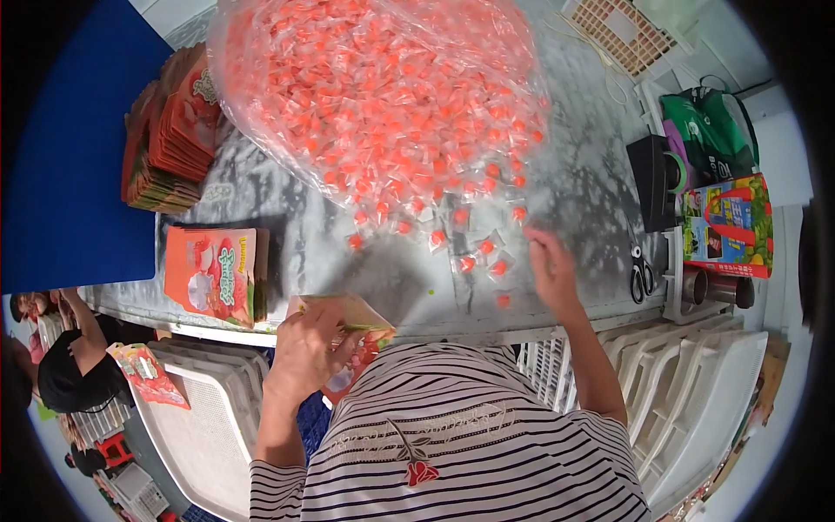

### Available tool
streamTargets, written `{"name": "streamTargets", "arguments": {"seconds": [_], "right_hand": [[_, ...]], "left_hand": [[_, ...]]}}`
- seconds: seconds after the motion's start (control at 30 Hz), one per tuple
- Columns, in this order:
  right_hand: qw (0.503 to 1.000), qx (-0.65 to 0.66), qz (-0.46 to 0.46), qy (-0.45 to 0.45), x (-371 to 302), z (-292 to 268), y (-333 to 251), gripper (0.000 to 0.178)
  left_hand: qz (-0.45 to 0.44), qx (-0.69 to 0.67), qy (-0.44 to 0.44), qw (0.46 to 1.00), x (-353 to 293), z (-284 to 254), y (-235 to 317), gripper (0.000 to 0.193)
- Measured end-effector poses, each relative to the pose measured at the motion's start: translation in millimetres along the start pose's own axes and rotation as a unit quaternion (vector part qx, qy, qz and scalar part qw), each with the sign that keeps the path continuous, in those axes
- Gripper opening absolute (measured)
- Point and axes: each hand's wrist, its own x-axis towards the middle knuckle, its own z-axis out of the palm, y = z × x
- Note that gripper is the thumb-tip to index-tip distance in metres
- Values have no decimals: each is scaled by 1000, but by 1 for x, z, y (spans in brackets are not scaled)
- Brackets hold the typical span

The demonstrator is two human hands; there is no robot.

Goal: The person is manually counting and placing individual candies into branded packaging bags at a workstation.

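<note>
A red pouch [372,346] is gripped by the left hand [304,344] at the near edge of the table [391,283], in front of the body. The fingers are closed on its left side, and the mouth appears to be spread; it is probably held so in order that the inside can be reached from above. By the right hand [552,270], a place to the right is taken, just beside the loose wrapped red pieces [486,247]. Its fingers are bent and somewhat blurred, so it cannot be told whether anything is held between them.

These pieces are spread between the two hands and the big heap [391,104], which is covered in part by clear plastic sheeting; by this, it seems, single pieces are made easier to pick up. On the left, a low stack of flat pouches [209,271] is laid near the table edge, likely for the convenience of the left hand, while taller stacks of pouches [184,113] are placed farther away, perhaps as a reserve. The scissors [642,277] are set at the right, well apart from the pieces.
</note>
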Motion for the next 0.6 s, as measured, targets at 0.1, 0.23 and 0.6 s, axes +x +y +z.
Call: {"name": "streamTargets", "arguments": {"seconds": [0.1, 0.23, 0.6], "right_hand": [[981, -112, -147, -58, -10, 12, -13, 41], [931, -231, -178, -218, -14, 24, -14, 74], [951, -197, -186, -151, -17, 35, -2, 75]], "left_hand": [[-33, -2, 7, 999, -3, 1, -1, 25], [-38, 2, -1, 999, -5, 2, -1, 28], [-34, -11, 6, 999, -5, 9, -4, 26]]}}
